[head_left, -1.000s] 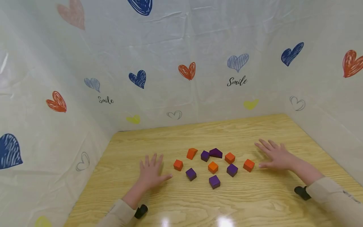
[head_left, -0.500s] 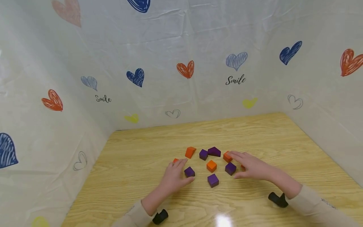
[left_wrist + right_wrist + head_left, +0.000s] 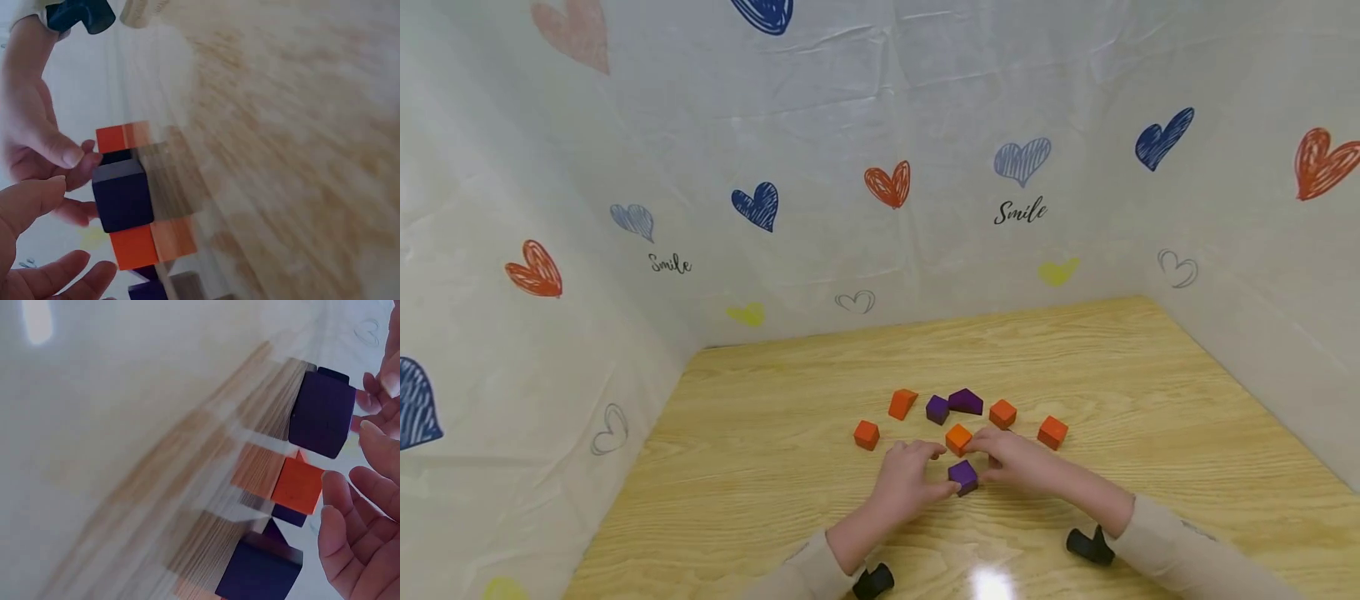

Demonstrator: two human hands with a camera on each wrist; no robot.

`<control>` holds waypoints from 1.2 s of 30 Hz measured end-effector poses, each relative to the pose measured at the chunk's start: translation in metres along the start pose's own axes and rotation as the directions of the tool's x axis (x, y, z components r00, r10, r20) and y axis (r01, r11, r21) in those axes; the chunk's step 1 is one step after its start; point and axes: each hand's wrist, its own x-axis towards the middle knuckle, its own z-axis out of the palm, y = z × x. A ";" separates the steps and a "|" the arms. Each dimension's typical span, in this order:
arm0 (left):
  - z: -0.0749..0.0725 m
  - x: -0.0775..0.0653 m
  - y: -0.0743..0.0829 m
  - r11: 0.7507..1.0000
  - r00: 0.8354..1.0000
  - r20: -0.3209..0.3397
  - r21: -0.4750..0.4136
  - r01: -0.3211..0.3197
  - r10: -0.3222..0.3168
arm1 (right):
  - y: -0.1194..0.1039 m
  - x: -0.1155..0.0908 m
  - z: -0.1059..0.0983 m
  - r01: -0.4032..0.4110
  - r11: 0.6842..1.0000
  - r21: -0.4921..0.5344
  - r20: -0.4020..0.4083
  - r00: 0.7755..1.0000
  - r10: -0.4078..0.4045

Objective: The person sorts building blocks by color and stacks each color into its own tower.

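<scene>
Handling looks barely begun — the front purple cube point(image 3: 964, 473) and middle orange cube point(image 3: 957, 438) sit on the table point(image 3: 775, 408), neither lifted yet; left hand point(image 3: 906, 482) and right hand point(image 3: 1018, 458) curve loosely, gripping nothing

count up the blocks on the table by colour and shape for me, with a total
Orange to red-orange cube-shaped blocks: 4
Orange slope-sided block: 1
Purple cube-shaped blocks: 4 (counted with the right wrist view)
Purple slope-sided block: 1
Total: 10
</scene>
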 end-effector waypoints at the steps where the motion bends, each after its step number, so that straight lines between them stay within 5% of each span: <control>1: 0.002 0.001 0.001 1.000 1.000 0.010 -0.006 0.007 -0.007 | -0.001 0.001 0.001 -0.009 1.000 0.007 0.005 1.000 0.009; 17: 0.006 0.005 0.006 0.999 0.996 0.092 -0.046 0.020 -0.015 | -0.003 0.006 0.009 0.011 0.995 -0.102 0.009 1.000 -0.010; 26: 0.007 0.007 0.000 0.985 0.986 0.163 -0.161 0.064 -0.038 | -0.011 0.004 0.012 -0.150 0.989 -0.014 0.031 0.988 0.150; 36: 0.005 0.007 -0.004 0.977 0.988 0.154 -0.203 0.058 -0.027 | -0.014 0.006 0.012 -0.204 0.978 0.043 0.026 0.979 0.203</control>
